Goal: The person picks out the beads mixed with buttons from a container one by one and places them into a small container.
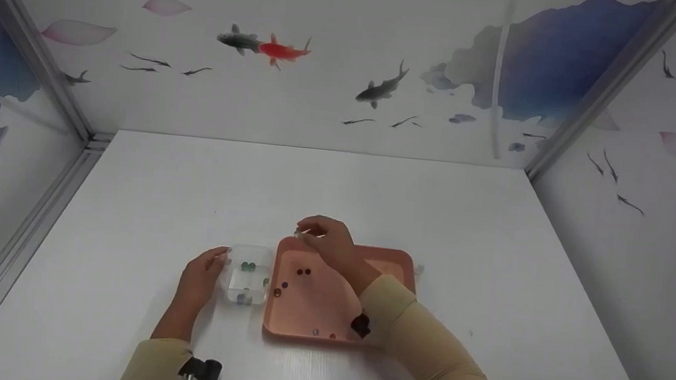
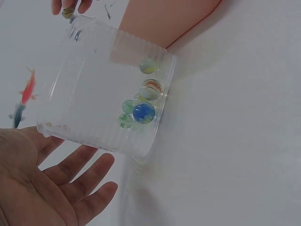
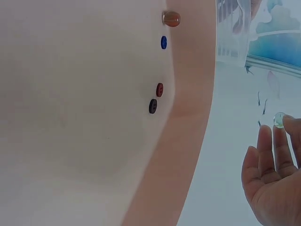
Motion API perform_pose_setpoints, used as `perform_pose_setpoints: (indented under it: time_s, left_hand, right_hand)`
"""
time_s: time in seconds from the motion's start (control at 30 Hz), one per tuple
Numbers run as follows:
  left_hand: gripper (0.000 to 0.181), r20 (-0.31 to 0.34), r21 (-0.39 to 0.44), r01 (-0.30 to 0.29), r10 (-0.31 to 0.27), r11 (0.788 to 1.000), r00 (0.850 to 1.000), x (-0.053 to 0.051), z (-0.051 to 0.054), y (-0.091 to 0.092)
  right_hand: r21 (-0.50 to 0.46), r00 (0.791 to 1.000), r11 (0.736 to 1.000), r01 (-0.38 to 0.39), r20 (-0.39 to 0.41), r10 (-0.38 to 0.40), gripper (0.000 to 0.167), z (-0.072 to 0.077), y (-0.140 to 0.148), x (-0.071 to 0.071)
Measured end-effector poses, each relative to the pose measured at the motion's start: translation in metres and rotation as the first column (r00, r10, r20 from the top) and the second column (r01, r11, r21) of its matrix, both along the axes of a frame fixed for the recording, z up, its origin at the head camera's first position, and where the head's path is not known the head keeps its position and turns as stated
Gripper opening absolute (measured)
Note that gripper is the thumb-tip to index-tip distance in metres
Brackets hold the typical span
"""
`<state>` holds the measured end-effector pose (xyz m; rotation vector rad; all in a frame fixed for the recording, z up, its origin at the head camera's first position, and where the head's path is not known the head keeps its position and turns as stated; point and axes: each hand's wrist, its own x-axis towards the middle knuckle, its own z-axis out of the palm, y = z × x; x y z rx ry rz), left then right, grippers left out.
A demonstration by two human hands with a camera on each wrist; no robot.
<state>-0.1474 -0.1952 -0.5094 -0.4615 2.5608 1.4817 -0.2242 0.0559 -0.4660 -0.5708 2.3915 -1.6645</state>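
Observation:
My right hand (image 1: 333,248), raised over the far left corner of the pink tray (image 1: 327,308), pinches a clear glass marble (image 3: 279,119) between thumb and fingertips. Left of the tray is a clear plastic container (image 1: 252,253). Fingers fairly straight, my left hand (image 1: 201,276) touches its left side. Several marbles lie inside, among them a blue marble (image 2: 143,113) and a brown-striped marble (image 2: 151,88). On the tray, near its left side, are an amber marble (image 3: 171,19), a blue button (image 3: 163,42), a red button (image 3: 160,90) and a dark button (image 3: 153,106).
Two small round pieces, one clear (image 1: 316,332) and one reddish (image 1: 332,336), lie by the tray's near edge. A small clear object (image 1: 420,269) shows just beyond the tray's right side. Printed wall panels (image 1: 320,109) enclose the white table (image 1: 192,183) at the back and sides.

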Motion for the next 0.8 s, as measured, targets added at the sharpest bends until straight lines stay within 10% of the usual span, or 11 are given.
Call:
perform_pose_setpoints:
  time_s: [0.8]
  left_hand:
    - [0.045,-0.009,0.025,-0.010,0.010,1.000,1.000,0.001,0.001,0.000]
  right_hand:
    - [0.060,0.993,0.992,-0.107,-0.049,0.110,0.020,0.004,-0.018,0.009]
